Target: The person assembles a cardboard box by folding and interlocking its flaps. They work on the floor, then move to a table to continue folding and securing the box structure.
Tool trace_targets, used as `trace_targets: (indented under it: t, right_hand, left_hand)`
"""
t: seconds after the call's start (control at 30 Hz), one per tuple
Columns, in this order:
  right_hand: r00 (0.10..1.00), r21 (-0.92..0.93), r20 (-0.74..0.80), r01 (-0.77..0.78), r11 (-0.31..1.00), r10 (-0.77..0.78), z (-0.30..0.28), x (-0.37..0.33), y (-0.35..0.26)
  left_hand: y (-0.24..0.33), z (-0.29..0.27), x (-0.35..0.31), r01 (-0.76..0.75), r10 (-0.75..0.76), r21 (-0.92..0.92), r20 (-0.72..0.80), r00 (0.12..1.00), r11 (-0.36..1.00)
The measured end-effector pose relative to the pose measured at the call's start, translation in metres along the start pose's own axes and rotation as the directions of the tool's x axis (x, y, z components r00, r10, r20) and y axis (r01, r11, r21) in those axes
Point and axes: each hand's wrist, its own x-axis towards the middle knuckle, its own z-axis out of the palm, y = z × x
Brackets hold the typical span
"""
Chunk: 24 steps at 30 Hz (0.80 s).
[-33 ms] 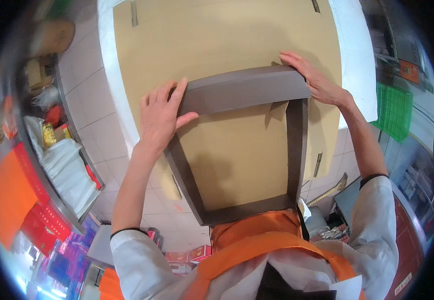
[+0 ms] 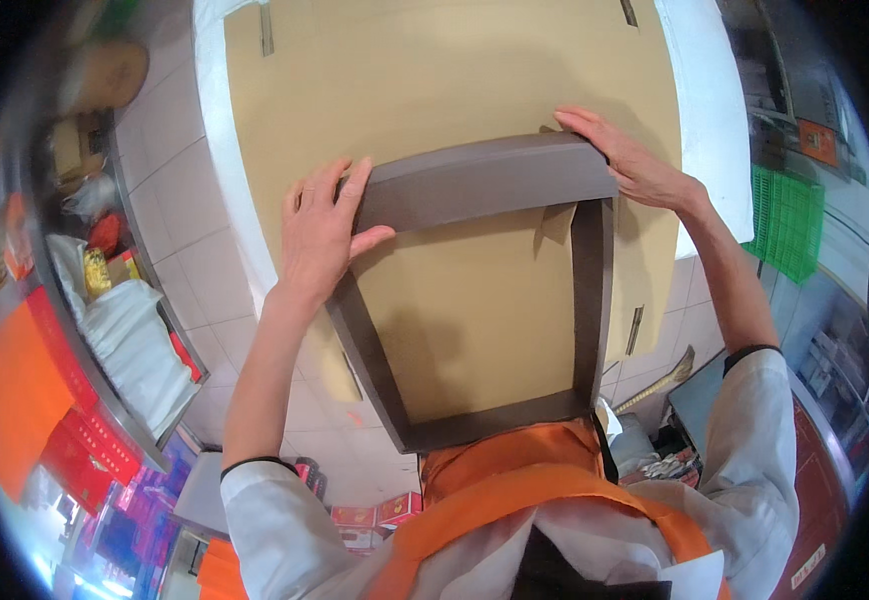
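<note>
A shallow grey-brown rectangular frame (image 2: pixel 495 180) lies over a large tan cardboard sheet (image 2: pixel 435 70), its near end against my orange apron (image 2: pixel 515 462). Tan surface fills its inside; whether that is its own bottom or the sheet beneath, I cannot tell. My left hand (image 2: pixel 320 230) grips the far left corner, fingers spread over the outside and thumb on the near face of the far wall. At the far right corner my right hand (image 2: pixel 630 165) holds on, fingers reaching along the far edge and its thumb hidden. A small tan flap (image 2: pixel 553 228) stands at the inner right corner.
White sheeting (image 2: pixel 720 130) shows beyond the cardboard, which has several slots. On the left stands a case (image 2: pixel 135 330) with bags and packets, beside orange and red sheets (image 2: pixel 20 375). A green plastic crate (image 2: pixel 787 222) is at right. Red boxes (image 2: pixel 375 515) sit on the tiled floor.
</note>
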Motion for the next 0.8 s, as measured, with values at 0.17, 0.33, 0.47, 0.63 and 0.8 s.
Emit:
trace_targets:
  t: [0.17,0.33,0.47,0.63,0.8]
  right_hand:
    - [0.978,-0.291,0.084,-0.161,0.943,0.192,-0.003,0.012,0.0]
    - [0.962,-0.242,0.062,-0.245,0.939,0.267,0.003,0.018,-0.003]
    - [0.978,-0.088,0.196,-0.056,0.995,0.072,-0.008,0.016,0.002]
    - [0.944,-0.093,0.33,0.008,0.996,0.023,-0.022,0.015,0.005]
    - [0.942,-0.11,0.329,-0.03,0.993,0.065,-0.022,0.022,0.005]
  left_hand:
    - [-0.006,-0.003,0.003,0.009,0.0,-0.209,0.043,0.999,0.978]
    - [-0.01,0.001,0.005,0.079,-0.058,-0.216,0.099,0.993,0.973]
    - [-0.01,0.006,0.005,0.016,-0.01,-0.185,0.031,0.999,0.983]
    - [-0.012,0.01,0.002,-0.02,0.02,-0.109,-0.003,1.0,0.994]
    - [-0.013,0.009,0.0,-0.041,0.039,-0.133,-0.012,0.999,0.99]
